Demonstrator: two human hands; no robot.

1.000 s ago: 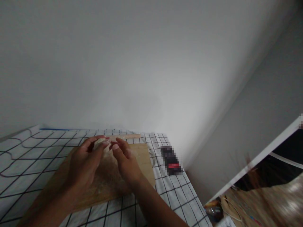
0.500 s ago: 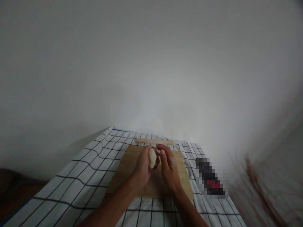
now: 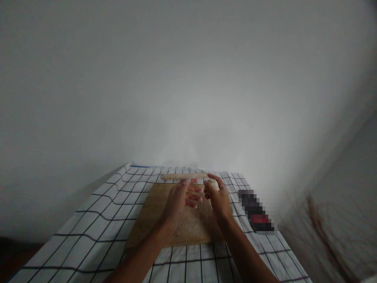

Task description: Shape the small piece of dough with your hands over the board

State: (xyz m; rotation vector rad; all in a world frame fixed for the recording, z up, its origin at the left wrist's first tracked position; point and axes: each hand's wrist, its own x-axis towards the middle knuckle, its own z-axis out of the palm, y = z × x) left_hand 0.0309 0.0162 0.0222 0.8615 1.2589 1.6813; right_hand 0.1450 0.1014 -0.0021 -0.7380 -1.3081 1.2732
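Observation:
Above the wooden board (image 3: pixel 141 220) my left hand (image 3: pixel 179 200) is open, its fingers spread and palm turned inward, with nothing in it. To its right, my right hand (image 3: pixel 218 198) is closed around a pale lump of dough (image 3: pixel 214 184), which shows between thumb and index finger. Most of the dough is hidden by the hand. The two hands are apart. Just past the board's far edge lies a light wooden rolling pin (image 3: pixel 179 176), partly behind the right fingertips.
A white cloth with black grid lines (image 3: pixel 103 224) covers the table, against a plain wall (image 3: pixel 188 98). On the right side lies a dark, pixelated object with a red patch (image 3: pixel 257 214). Dry brown twigs (image 3: pixel 321 232) stand beyond the table's right edge.
Earlier both hands were close together, with the dough in my left hand. Now they have parted, the dough is in my right hand, and my left hand has opened.

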